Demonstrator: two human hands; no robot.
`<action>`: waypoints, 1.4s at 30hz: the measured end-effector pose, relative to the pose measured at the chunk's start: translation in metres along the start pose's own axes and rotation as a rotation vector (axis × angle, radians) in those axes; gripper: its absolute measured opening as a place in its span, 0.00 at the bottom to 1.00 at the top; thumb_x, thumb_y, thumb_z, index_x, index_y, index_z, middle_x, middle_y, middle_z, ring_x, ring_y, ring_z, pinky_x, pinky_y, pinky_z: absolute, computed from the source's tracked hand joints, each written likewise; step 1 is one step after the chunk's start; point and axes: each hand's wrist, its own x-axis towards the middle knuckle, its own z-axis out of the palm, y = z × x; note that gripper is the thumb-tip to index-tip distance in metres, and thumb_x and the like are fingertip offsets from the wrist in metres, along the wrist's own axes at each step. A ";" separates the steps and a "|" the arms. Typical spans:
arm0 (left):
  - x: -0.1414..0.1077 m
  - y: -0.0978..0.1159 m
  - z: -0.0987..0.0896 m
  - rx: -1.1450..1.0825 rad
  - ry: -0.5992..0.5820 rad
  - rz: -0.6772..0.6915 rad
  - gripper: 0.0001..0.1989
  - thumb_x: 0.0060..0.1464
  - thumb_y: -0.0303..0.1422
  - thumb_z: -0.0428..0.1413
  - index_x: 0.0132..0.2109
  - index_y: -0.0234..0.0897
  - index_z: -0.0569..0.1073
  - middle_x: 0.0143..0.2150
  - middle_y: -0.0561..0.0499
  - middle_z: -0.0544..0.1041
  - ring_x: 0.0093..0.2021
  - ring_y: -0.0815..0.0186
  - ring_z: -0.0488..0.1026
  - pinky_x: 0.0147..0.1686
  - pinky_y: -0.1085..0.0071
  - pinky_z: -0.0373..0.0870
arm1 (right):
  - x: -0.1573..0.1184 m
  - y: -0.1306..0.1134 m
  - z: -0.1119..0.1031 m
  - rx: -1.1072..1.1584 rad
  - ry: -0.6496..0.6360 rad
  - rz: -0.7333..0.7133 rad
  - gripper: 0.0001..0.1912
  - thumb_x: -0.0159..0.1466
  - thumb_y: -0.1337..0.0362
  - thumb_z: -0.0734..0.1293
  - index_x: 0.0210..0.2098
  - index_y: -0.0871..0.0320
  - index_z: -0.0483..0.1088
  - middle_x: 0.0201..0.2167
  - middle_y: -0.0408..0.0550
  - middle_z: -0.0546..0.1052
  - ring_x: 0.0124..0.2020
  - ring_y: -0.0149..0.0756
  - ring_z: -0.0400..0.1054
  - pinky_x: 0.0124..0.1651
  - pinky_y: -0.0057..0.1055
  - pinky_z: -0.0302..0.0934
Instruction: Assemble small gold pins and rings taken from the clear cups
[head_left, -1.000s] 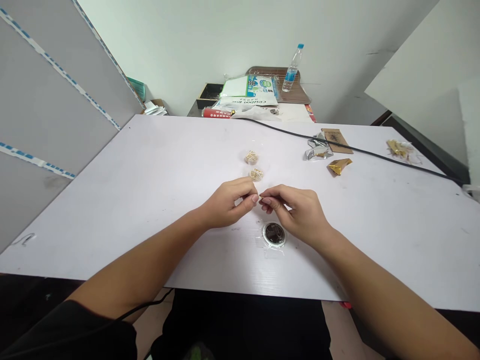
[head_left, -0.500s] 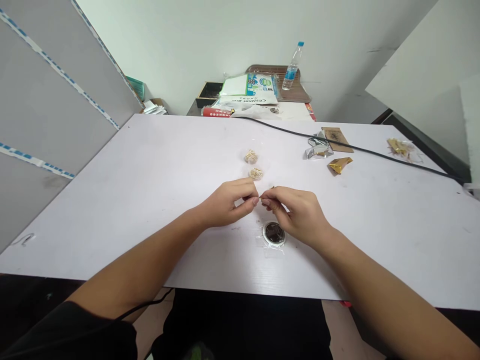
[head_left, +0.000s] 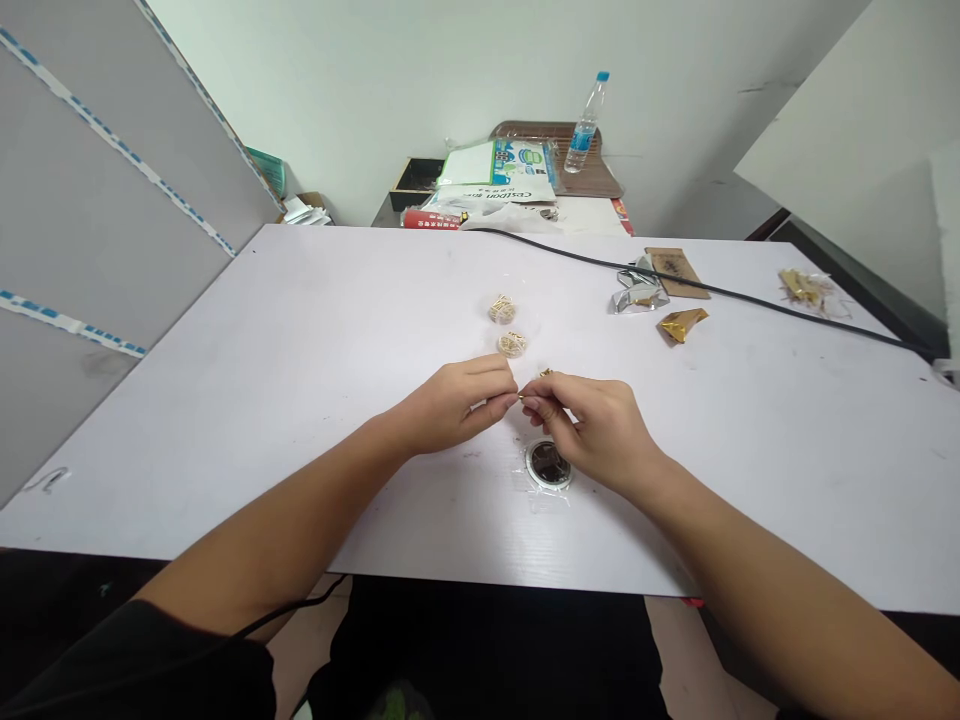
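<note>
My left hand [head_left: 463,408] and my right hand [head_left: 596,422] meet above the table, thumbs and fingers pinched. Between their fingertips shows a tiny gold-coloured piece [head_left: 520,397], too small to name. Both hands seem to grip it, though the fingers cover most of it. Just beyond them stand two small clear round containers holding thin gold-coloured pieces, a nearer container [head_left: 512,345] and a farther container [head_left: 502,309]. Partly behind my right fingers lies another small gold-coloured bit [head_left: 546,373]. Below my right hand is a dark round disc with a pale rim [head_left: 550,465], on clear film.
A black cable [head_left: 720,292] crosses the white table [head_left: 300,330] at the back right. Near it lie silver wrapping [head_left: 637,298], a brown packet [head_left: 677,272], gold foil [head_left: 682,325] and a clear bag [head_left: 810,288]. A water bottle [head_left: 585,130] stands behind the table.
The hands keep almost the same pinch, fingertips close together. The view has shifted slightly, and a little more of the gold-coloured bit behind my right fingers shows.
</note>
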 end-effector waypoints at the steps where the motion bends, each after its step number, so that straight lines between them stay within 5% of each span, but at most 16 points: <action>1: 0.000 0.000 0.000 0.004 0.004 0.003 0.08 0.65 0.25 0.48 0.37 0.33 0.69 0.33 0.48 0.70 0.34 0.69 0.66 0.34 0.73 0.66 | 0.000 0.000 0.000 0.001 0.003 0.005 0.08 0.65 0.77 0.63 0.33 0.59 0.68 0.24 0.39 0.76 0.24 0.24 0.70 0.28 0.19 0.64; 18: 0.000 0.002 0.001 0.064 -0.005 0.018 0.09 0.65 0.24 0.46 0.36 0.33 0.68 0.32 0.50 0.67 0.33 0.70 0.63 0.33 0.75 0.65 | 0.000 0.000 0.003 0.044 -0.039 0.117 0.08 0.67 0.74 0.63 0.32 0.59 0.69 0.23 0.40 0.75 0.21 0.25 0.69 0.27 0.21 0.63; 32: 0.001 0.005 -0.005 0.027 -0.092 -0.030 0.09 0.66 0.27 0.46 0.36 0.34 0.67 0.33 0.49 0.67 0.33 0.70 0.63 0.34 0.74 0.65 | -0.001 0.003 0.000 0.025 -0.071 0.024 0.10 0.68 0.73 0.61 0.47 0.55 0.62 0.27 0.39 0.78 0.24 0.27 0.72 0.30 0.23 0.65; 42: 0.001 0.006 -0.004 0.032 -0.142 -0.057 0.11 0.67 0.29 0.44 0.36 0.34 0.68 0.34 0.47 0.68 0.34 0.69 0.64 0.36 0.72 0.66 | -0.002 0.005 0.004 -0.023 -0.033 -0.046 0.09 0.68 0.74 0.60 0.45 0.57 0.64 0.27 0.41 0.78 0.23 0.28 0.71 0.28 0.23 0.64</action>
